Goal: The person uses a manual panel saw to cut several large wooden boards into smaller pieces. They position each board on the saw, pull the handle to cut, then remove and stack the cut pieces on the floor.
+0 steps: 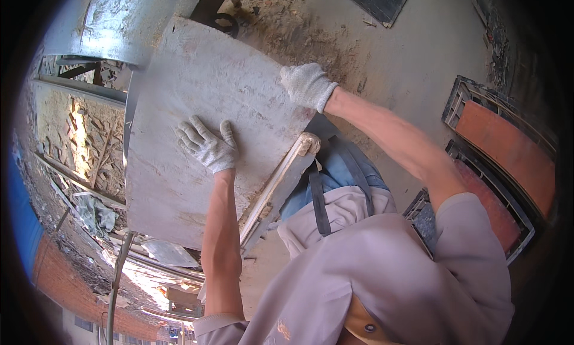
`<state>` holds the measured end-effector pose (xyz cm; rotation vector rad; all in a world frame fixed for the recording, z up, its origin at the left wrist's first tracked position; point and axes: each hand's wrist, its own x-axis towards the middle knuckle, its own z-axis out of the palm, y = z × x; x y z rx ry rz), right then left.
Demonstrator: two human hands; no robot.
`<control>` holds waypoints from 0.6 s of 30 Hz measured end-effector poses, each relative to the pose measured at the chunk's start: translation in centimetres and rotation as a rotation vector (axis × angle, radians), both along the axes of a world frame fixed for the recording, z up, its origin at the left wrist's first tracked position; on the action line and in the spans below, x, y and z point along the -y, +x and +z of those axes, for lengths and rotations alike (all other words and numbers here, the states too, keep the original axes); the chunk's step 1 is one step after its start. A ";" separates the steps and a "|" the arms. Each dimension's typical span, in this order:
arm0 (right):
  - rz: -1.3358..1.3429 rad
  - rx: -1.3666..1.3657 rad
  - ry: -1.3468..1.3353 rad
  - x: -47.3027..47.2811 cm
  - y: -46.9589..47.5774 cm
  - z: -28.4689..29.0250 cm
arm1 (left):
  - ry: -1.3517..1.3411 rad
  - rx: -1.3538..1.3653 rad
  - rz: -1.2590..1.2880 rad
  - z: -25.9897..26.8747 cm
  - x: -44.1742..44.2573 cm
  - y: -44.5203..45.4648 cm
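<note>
Before me is a broad, worn grey panel, dusty and streaked, like a worktable top. My left hand, in a pale knitted glove, lies flat on it with the fingers and thumb apart. At the panel's right edge, my right hand is gloved the same way, its fingers curled over that edge. Whatever is under those fingers is hidden. Along the side nearest my body runs a pale wooden strip with a rough, rounded end block.
A shiny metal surface adjoins the panel at upper left. Wood scraps litter the ground at left, beside a crumpled sheet. Framed orange panels stand at right. A dark board lies on the floor.
</note>
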<state>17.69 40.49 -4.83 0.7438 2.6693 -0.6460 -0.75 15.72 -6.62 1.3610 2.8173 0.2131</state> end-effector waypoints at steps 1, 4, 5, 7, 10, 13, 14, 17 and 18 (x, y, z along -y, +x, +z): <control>-0.036 0.017 -0.069 -0.8 -0.1 0.4 | -0.010 -0.003 -0.009 -0.1 0.1 -0.2; -0.418 -0.058 -0.370 -3.7 0.8 3.1 | -0.028 -0.009 -0.007 -0.2 0.7 -0.2; -0.583 -0.102 -0.493 -4.5 1.6 3.7 | -0.012 -0.002 0.008 -0.5 0.5 -0.2; -0.509 -0.218 -0.445 -6.7 3.5 0.9 | 0.008 0.021 0.008 -0.1 0.2 0.1; -0.427 0.063 -1.006 -8.3 2.4 -0.9 | -0.039 -0.010 -0.008 0.1 0.5 0.0; -0.328 -0.051 -1.405 -8.0 2.4 -8.0 | -0.025 -0.011 -0.014 0.0 0.1 -0.1; -0.299 -0.068 -1.484 -7.6 2.4 -9.6 | -0.040 -0.017 -0.031 0.2 0.2 -0.2; -0.246 -0.168 -1.578 -7.1 2.2 -12.2 | -0.034 -0.030 -0.041 0.1 0.4 -0.4; -0.245 -0.205 -1.584 -6.5 2.5 -12.2 | -0.036 -0.023 -0.034 0.1 0.5 -0.3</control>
